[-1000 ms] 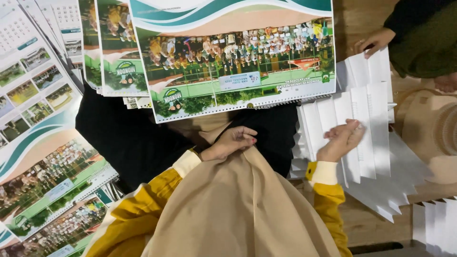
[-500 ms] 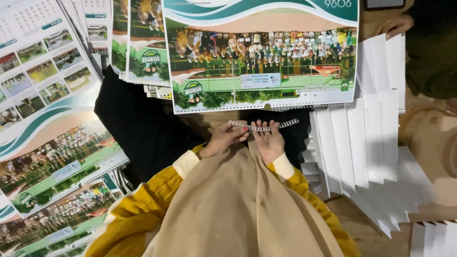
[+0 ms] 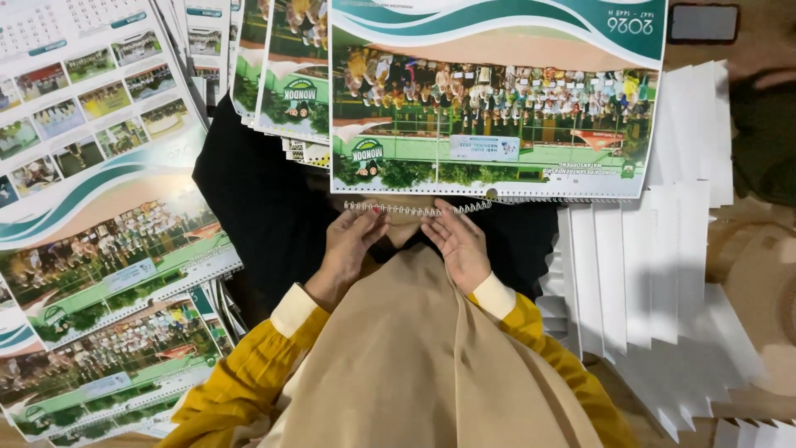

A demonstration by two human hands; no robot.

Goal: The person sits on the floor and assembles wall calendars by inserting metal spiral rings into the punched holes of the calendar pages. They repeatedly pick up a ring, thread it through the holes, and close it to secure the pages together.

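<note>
Left hand point(image 3: 352, 241): fingers curled, fingertips pinching the left part of the wire spiral point(image 3: 414, 209); yellow sleeve with a cream cuff.
Right hand point(image 3: 460, 245): fingers loosely bent, fingertips pressed on the right part of the same spiral; whether they close around it cannot be told.
Wire spiral: thin silver coil, lying crosswise just below the lower edge of the calendar point(image 3: 493, 99), between the two hands and touching both.
Calendar: large printed sheet with a teal wave band on top and a group photograph on green; upside down to the camera, directly ahead of the hands, its punched edge nearest the spiral.
Lap: tan cloth point(image 3: 431, 365) over the knees, black cloth point(image 3: 265, 207) spread underneath and to the left.
Left side: more calendar sheets point(image 3: 99, 249) fanned out and overlapping, some with small photo grids.
Right side: stack of white sheets point(image 3: 655, 282) fanned stepwise, just beside the right forearm.
Upper right corner: dark phone point(image 3: 703, 22) lying flat beyond the calendar; another person's sleeve point(image 3: 763, 137) at the frame edge.
</note>
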